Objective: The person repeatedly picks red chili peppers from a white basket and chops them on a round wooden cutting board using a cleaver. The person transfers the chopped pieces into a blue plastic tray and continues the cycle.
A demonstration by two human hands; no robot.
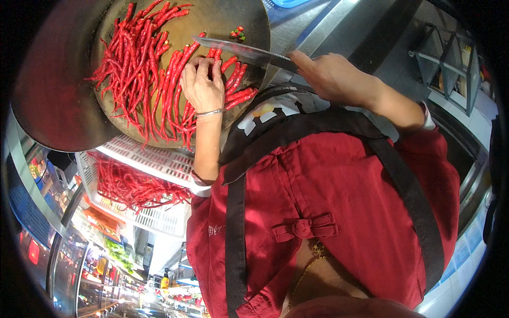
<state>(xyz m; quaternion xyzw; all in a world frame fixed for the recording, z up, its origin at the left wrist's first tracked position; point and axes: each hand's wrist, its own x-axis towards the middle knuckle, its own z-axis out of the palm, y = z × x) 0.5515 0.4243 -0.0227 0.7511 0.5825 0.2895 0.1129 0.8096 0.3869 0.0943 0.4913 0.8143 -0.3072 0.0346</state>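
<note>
A round wooden chopping board [222, 18] lies before me, with a large heap of long red chilli peppers [131, 59] on its left half. My left hand [203, 83] presses with bent fingers on a few red chillies [214, 52] near the middle of the board. In my right hand [332, 77] is the handle of a large kitchen knife [246, 51]. The blade reaches left over the board, just beyond my left fingertips. Several cut chilli lengths [236, 77] lie to the right of my left hand. Small red and green stem ends [237, 34] sit past the blade.
A white plastic basket [147, 159] full of red chillies [135, 183] stands below the board's near left edge. A dark round surface [55, 79] extends left of the board. At the right are a metal counter edge [318, 24] and a grey rack [449, 63].
</note>
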